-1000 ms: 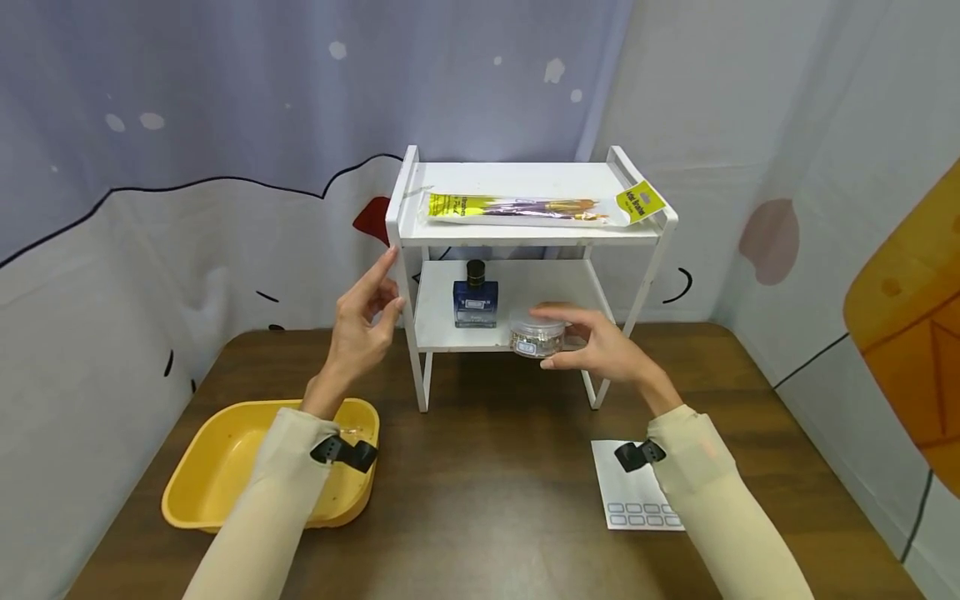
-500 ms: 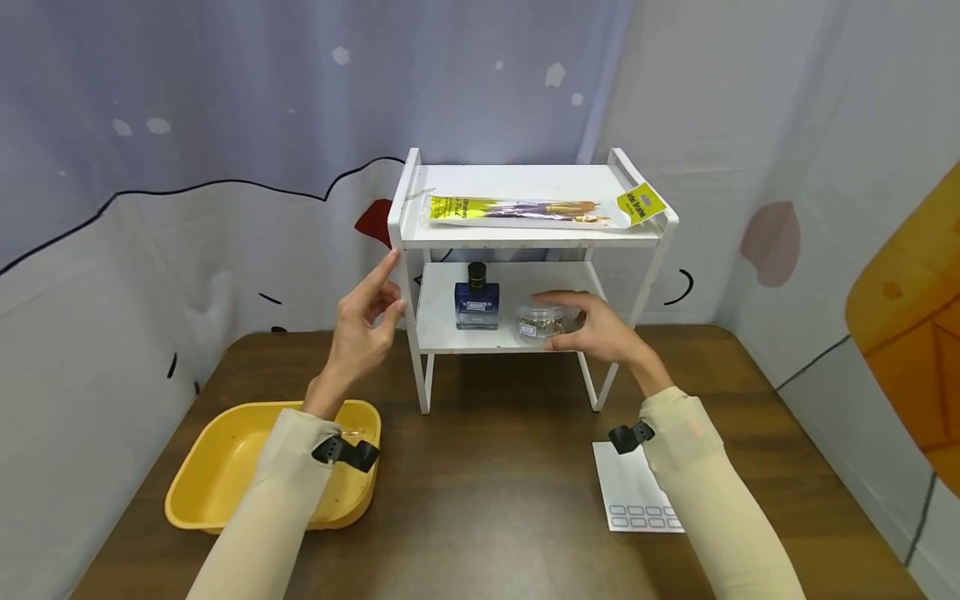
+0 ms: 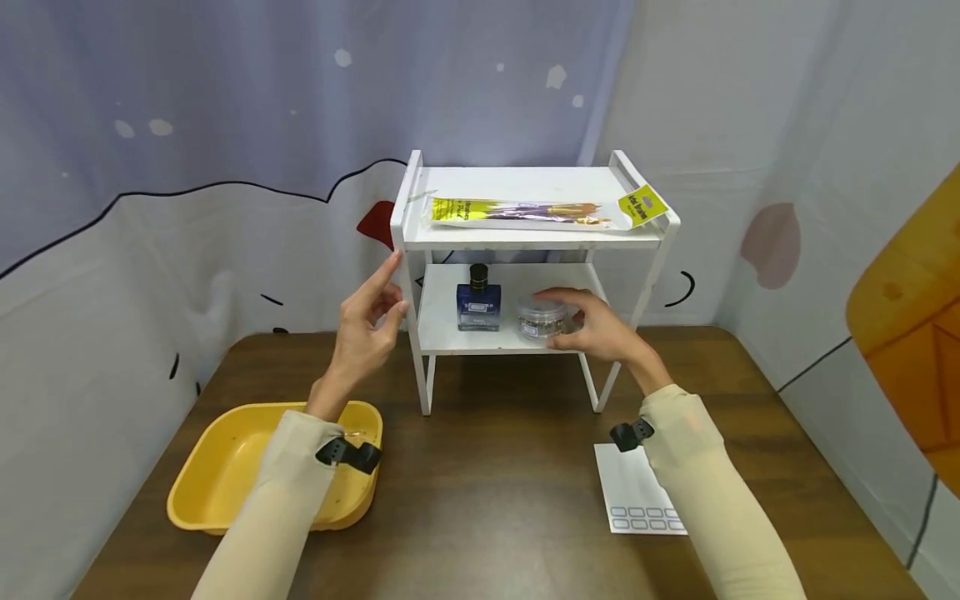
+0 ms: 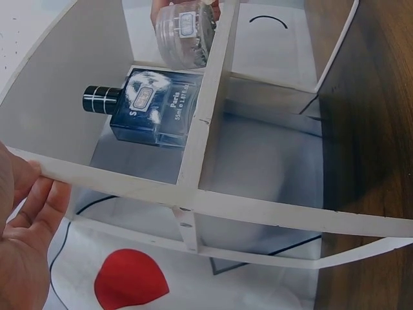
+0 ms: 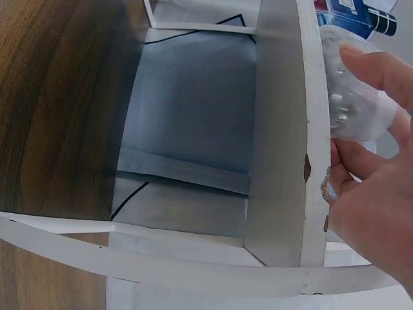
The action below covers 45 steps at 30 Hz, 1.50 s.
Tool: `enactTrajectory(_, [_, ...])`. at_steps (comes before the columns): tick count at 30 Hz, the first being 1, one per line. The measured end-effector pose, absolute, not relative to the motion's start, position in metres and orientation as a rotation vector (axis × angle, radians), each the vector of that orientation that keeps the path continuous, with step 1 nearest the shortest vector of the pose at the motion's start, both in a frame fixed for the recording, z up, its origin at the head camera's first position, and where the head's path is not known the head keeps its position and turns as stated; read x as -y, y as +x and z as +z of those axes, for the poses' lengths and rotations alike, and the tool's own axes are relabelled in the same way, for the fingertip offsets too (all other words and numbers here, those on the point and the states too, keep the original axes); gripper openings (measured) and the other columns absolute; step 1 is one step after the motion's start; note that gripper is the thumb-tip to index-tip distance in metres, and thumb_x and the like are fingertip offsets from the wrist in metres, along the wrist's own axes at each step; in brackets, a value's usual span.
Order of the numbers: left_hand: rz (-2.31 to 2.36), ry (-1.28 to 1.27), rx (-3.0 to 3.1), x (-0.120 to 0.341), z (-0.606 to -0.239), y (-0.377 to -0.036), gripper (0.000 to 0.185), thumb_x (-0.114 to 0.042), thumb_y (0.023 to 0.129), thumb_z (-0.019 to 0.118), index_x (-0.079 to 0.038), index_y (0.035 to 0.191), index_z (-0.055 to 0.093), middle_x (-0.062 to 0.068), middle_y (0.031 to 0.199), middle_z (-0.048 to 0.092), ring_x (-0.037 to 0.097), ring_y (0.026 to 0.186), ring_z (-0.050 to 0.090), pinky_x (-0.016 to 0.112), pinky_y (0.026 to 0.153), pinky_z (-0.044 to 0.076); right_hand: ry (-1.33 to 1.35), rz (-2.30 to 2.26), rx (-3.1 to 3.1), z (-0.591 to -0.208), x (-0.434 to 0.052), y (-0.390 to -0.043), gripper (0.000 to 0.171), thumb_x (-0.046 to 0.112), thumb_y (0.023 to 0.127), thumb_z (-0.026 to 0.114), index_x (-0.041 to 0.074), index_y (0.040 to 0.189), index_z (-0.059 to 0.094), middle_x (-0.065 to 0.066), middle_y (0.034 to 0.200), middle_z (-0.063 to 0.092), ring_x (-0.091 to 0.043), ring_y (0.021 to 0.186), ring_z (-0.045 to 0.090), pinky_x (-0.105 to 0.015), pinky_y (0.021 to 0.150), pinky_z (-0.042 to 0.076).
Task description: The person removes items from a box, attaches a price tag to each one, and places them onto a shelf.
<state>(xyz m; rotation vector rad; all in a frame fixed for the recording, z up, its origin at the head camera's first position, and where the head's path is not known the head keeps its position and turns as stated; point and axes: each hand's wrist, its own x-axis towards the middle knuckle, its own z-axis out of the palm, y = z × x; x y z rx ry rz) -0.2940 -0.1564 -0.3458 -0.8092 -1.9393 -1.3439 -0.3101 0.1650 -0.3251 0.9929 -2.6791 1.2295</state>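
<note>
A white two-tier rack (image 3: 525,242) stands at the back of the brown table (image 3: 487,467). My right hand (image 3: 592,329) reaches under the top tier and grips a small clear round jar (image 3: 542,317) resting on the lower shelf (image 3: 442,333), just right of a blue perfume bottle (image 3: 478,302). The right wrist view shows fingers (image 5: 374,213) curled round the jar (image 5: 348,103). My left hand (image 3: 367,321) is raised at the rack's left front post, index fingertip touching the top tier's corner and holding nothing. Its fingers (image 4: 26,258) lie against the shelf edge, with the bottle (image 4: 158,106) and jar (image 4: 184,32) beyond.
A yellow-labelled pack of brushes (image 3: 525,210) lies along the top tier. A yellow tub (image 3: 225,467) sits at the table's front left under my left forearm. A white label sheet (image 3: 637,500) lies at the front right. Curtains hang close behind and on both sides.
My right hand carried the jar from the lower shelf's front edge further in, beside the perfume bottle. The left hand stayed at the rack's corner.
</note>
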Motion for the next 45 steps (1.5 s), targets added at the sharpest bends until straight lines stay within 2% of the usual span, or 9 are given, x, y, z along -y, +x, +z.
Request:
enactTrajectory(4, [-1.348, -0.813, 1.943, 0.155, -0.343, -0.292, 0.061, 0.016, 0.081, 0.055, -0.002, 0.138, 0.040, 0.021, 0.086, 0.054, 0.020, 0.074, 0.048, 0.012, 0.071, 0.048, 0.970, 1.209, 2.680, -0.328, -0.167, -0.310, 0.053, 0.000, 0.073, 0.072, -0.002, 0.123, 0.055, -0.019, 0.129, 0.051, -0.035, 0.113, 0.045, -0.051, 0.082, 0.040])
enactTrajectory(11, [-1.314, -0.828, 1.940, 0.148, -0.325, -0.272, 0.056, 0.019, 0.080, 0.053, 0.008, 0.134, 0.039, 0.026, 0.083, 0.051, 0.025, 0.072, 0.047, 0.014, 0.069, 0.049, 0.961, 1.156, 2.666, -0.348, -0.173, -0.325, 0.053, 0.015, 0.077, 0.073, 0.009, 0.126, 0.055, -0.009, 0.131, 0.052, -0.025, 0.116, 0.047, -0.045, 0.085, 0.044])
enactTrajectory(17, [-1.328, -0.820, 1.935, 0.149, -0.330, -0.278, 0.058, 0.018, 0.081, 0.054, 0.003, 0.135, 0.041, 0.023, 0.086, 0.053, 0.022, 0.074, 0.047, 0.013, 0.071, 0.048, 0.773, 1.031, 2.562, -0.356, -0.163, -0.313, 0.048, 0.028, 0.079, 0.073, 0.010, 0.121, 0.060, -0.010, 0.123, 0.056, -0.025, 0.108, 0.051, -0.041, 0.080, 0.046])
enactTrajectory(22, [-1.328, -0.822, 1.925, 0.153, -0.343, -0.293, 0.059, 0.015, 0.082, 0.055, -0.002, 0.137, 0.040, 0.020, 0.087, 0.053, 0.018, 0.074, 0.047, 0.011, 0.070, 0.047, 0.619, 0.971, 2.402, -0.367, -0.151, -0.307, 0.049, 0.029, 0.073, 0.078, 0.008, 0.115, 0.064, -0.015, 0.111, 0.059, -0.027, 0.104, 0.052, -0.042, 0.084, 0.043])
enactTrajectory(27, [-1.321, -0.829, 1.918, 0.154, -0.344, -0.294, 0.060, 0.014, 0.083, 0.055, -0.004, 0.138, 0.041, 0.019, 0.086, 0.053, 0.015, 0.073, 0.047, 0.011, 0.069, 0.047, 0.503, 0.987, 2.306, -0.371, -0.142, -0.308, 0.048, 0.032, 0.070, 0.079, 0.007, 0.109, 0.068, -0.014, 0.107, 0.063, -0.029, 0.102, 0.055, -0.043, 0.086, 0.043])
enactTrajectory(33, [-1.318, -0.824, 1.954, 0.149, -0.332, -0.281, 0.058, 0.018, 0.081, 0.053, 0.004, 0.136, 0.039, 0.024, 0.085, 0.051, 0.023, 0.073, 0.047, 0.013, 0.068, 0.047, 0.535, 1.061, 2.301, -0.369, -0.146, -0.313, 0.044, 0.023, 0.073, 0.078, 0.003, 0.110, 0.066, -0.016, 0.112, 0.065, -0.031, 0.107, 0.057, -0.044, 0.091, 0.043])
enactTrajectory(38, [-1.305, -0.804, 1.976, 0.156, -0.342, -0.290, 0.063, 0.018, 0.081, 0.054, -0.003, 0.139, 0.038, 0.021, 0.085, 0.052, 0.018, 0.073, 0.047, 0.011, 0.068, 0.046, 0.703, 1.123, 2.354, -0.366, -0.153, -0.320, 0.042, 0.016, 0.079, 0.072, -0.001, 0.116, 0.061, -0.018, 0.119, 0.061, -0.032, 0.114, 0.054, -0.045, 0.097, 0.041])
enactTrajectory(45, [-1.300, -0.831, 1.957, 0.158, -0.347, -0.295, 0.064, 0.014, 0.083, 0.054, -0.009, 0.140, 0.039, 0.017, 0.086, 0.053, 0.016, 0.074, 0.048, 0.012, 0.069, 0.048, 0.808, 1.200, 2.518, -0.362, -0.164, -0.324, 0.044, 0.019, 0.087, 0.064, 0.003, 0.126, 0.054, -0.013, 0.132, 0.052, -0.029, 0.125, 0.046, -0.047, 0.101, 0.037])
